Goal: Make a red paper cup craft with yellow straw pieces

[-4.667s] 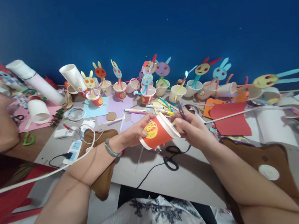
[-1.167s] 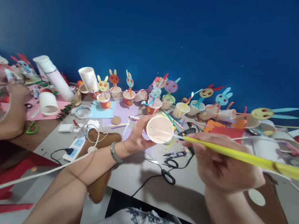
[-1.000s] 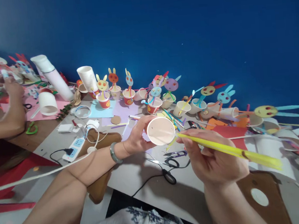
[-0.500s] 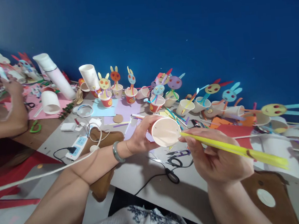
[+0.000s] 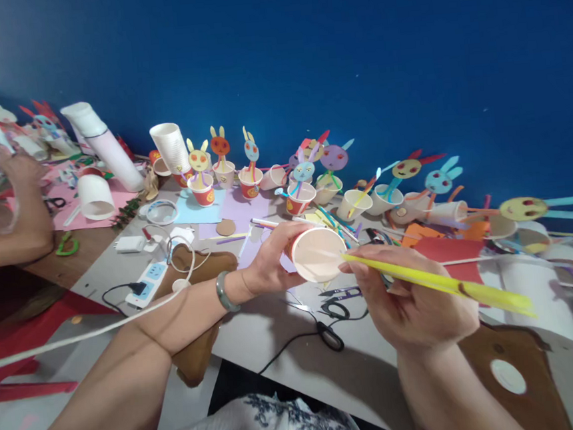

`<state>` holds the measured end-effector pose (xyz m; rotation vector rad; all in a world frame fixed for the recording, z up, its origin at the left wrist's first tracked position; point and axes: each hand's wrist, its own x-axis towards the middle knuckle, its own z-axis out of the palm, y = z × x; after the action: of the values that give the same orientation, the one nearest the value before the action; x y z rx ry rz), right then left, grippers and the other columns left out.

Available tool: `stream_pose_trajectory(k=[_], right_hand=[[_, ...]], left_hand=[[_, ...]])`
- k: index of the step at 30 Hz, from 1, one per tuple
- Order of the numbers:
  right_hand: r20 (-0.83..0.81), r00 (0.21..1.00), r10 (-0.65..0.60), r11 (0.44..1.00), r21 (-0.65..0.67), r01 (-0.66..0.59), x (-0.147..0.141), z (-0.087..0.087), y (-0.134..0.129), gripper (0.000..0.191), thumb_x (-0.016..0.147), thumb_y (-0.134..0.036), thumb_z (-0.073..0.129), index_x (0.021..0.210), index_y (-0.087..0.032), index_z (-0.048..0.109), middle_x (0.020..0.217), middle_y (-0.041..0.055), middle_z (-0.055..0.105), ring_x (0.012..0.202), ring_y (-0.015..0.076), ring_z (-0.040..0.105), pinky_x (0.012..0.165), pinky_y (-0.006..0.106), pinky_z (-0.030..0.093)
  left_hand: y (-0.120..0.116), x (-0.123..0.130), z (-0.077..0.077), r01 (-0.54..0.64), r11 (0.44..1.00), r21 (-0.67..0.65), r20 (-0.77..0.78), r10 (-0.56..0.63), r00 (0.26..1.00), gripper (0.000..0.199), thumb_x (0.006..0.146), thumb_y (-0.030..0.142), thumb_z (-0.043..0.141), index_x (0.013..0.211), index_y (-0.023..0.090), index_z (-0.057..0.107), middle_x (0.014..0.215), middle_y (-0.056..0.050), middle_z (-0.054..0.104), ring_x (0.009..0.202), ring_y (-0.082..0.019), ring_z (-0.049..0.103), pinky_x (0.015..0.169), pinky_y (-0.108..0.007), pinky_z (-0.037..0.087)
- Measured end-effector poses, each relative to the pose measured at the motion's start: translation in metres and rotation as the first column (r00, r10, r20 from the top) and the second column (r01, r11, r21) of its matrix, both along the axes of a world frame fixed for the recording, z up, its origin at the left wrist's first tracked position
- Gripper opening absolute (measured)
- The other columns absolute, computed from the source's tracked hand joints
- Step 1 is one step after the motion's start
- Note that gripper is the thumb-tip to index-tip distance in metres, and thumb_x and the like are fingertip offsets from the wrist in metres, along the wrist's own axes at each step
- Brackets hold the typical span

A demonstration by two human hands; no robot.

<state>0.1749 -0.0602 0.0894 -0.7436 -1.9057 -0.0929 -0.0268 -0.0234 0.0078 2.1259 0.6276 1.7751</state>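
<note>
My left hand (image 5: 273, 259) is wrapped round a paper cup (image 5: 319, 255), whose open mouth faces me. Pinched in my right hand (image 5: 414, 297) is a long yellow strip (image 5: 448, 284); its far end reaches the right part of the cup's mouth, and a thin pale piece shows from there across the inside. Just below the cup, scissors with black handles (image 5: 330, 336) lie on the table beside a purple-and-black pair of snips (image 5: 342, 295).
Cups with paper rabbit heads (image 5: 199, 160) line the blue wall. At left stand a power strip (image 5: 147, 285), a white bottle (image 5: 103, 147) and another person's hands (image 5: 21, 168). A white cable crosses over my left forearm.
My right hand and the yellow strip have moved slightly left, so the strip's tip is now over the cup's mouth. My left hand has hardly moved.
</note>
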Motion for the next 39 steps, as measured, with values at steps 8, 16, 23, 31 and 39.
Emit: stream_pose_trajectory(k=[8, 16, 23, 31, 39], right_hand=[[0.104, 0.990, -0.092, 0.995, -0.039, 0.097, -0.004, 0.001, 0.003, 0.012, 0.091, -0.021, 0.072, 0.102, -0.024, 0.071, 0.086, 0.0029, 0.079, 0.068, 0.0175, 0.075, 0.062, 0.028, 0.059], [0.184, 0.980, -0.070, 0.997, -0.031, 0.077, -0.008, -0.003, 0.010, 0.002, 0.092, -0.025, 0.071, 0.093, -0.023, 0.071, 0.081, 0.0011, 0.079, 0.070, 0.0169, 0.077, 0.061, 0.025, 0.056], [0.201, 0.977, -0.077, 0.997, 0.000, 0.078, -0.011, -0.001, 0.008, 0.004, 0.092, -0.023, 0.073, 0.092, -0.022, 0.069, 0.080, 0.0007, 0.080, 0.069, 0.0160, 0.077, 0.061, 0.024, 0.054], [0.193, 0.977, -0.093, 0.996, 0.001, 0.095, -0.009, 0.000, 0.007, 0.004, 0.090, -0.022, 0.074, 0.092, -0.022, 0.071, 0.081, 0.0009, 0.080, 0.071, 0.0166, 0.077, 0.064, 0.024, 0.055], [0.219, 0.970, -0.106, 0.994, -0.001, 0.109, -0.011, -0.003, 0.009, 0.006, 0.093, -0.027, 0.071, 0.089, -0.022, 0.072, 0.077, 0.0000, 0.078, 0.064, 0.0147, 0.074, 0.059, 0.024, 0.052]], left_hand=[[0.000, 0.000, 0.000, 0.059, 0.998, 0.031, -0.019, -0.058, 0.998, 0.076, 0.083, 0.045, 0.079, 0.147, 0.022, 0.045, 0.131, -0.016, 0.062, 0.121, -0.030, 0.063, 0.102, -0.048, 0.053], [0.000, 0.001, -0.004, 0.071, 0.997, 0.012, -0.015, -0.071, 0.997, 0.075, 0.086, 0.052, 0.075, 0.148, 0.022, 0.045, 0.134, -0.016, 0.060, 0.124, -0.031, 0.061, 0.106, -0.049, 0.051], [-0.001, 0.001, -0.001, 0.073, 0.997, 0.015, -0.018, -0.073, 0.997, 0.076, 0.083, 0.048, 0.078, 0.146, 0.022, 0.046, 0.132, -0.015, 0.061, 0.123, -0.030, 0.062, 0.106, -0.049, 0.052], [0.000, 0.000, -0.002, 0.067, 0.998, 0.010, -0.031, -0.067, 0.997, 0.076, 0.084, 0.050, 0.077, 0.147, 0.023, 0.044, 0.133, -0.015, 0.061, 0.124, -0.030, 0.062, 0.106, -0.050, 0.052], [0.000, 0.000, -0.002, 0.046, 0.999, 0.003, -0.050, -0.045, 0.998, 0.071, 0.088, 0.055, 0.071, 0.146, 0.023, 0.046, 0.133, -0.016, 0.062, 0.124, -0.031, 0.062, 0.105, -0.051, 0.053]])
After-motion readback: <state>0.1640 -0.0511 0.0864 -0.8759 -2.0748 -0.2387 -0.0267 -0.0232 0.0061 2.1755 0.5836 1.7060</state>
